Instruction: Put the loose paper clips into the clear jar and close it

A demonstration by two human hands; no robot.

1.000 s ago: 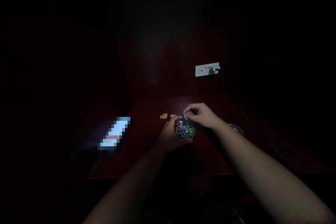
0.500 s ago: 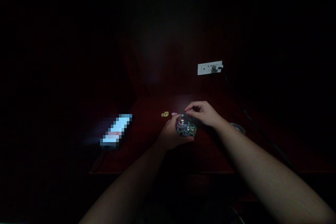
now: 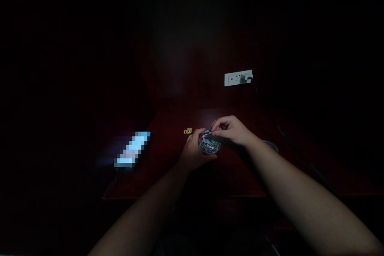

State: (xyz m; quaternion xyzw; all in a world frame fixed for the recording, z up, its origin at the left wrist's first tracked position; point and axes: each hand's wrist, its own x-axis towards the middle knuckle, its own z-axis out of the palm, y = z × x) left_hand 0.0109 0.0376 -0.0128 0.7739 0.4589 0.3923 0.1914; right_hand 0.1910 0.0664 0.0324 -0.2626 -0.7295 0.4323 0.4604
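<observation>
My left hand [image 3: 193, 154] is wrapped around a clear round jar [image 3: 209, 148] that holds several thin, colourful looped pieces. The jar is tilted, so its mouth partly faces me. At its far rim the fingertips of my right hand [image 3: 228, 129] are pinched together. A small pinkish-purple bit shows at those fingertips, too small to name. Beyond my left hand, a small yellow bear-shaped piece [image 3: 188, 131] lies on the dark red table [image 3: 237, 176]. A clear round lid-like disc [image 3: 271, 145] is partly hidden behind my right forearm.
On the left of the table lies a lit phone [image 3: 132, 150], its screen blurred out, with a cable at its near end. A white wall socket [image 3: 238, 78] with a plug stands at the back. A dark cable runs down the right side. The room is very dark.
The jar has tipped and shifted slightly left, showing more of its mouth. My right fingertips have come to its rim. A pink piece behind my left hand no longer shows.
</observation>
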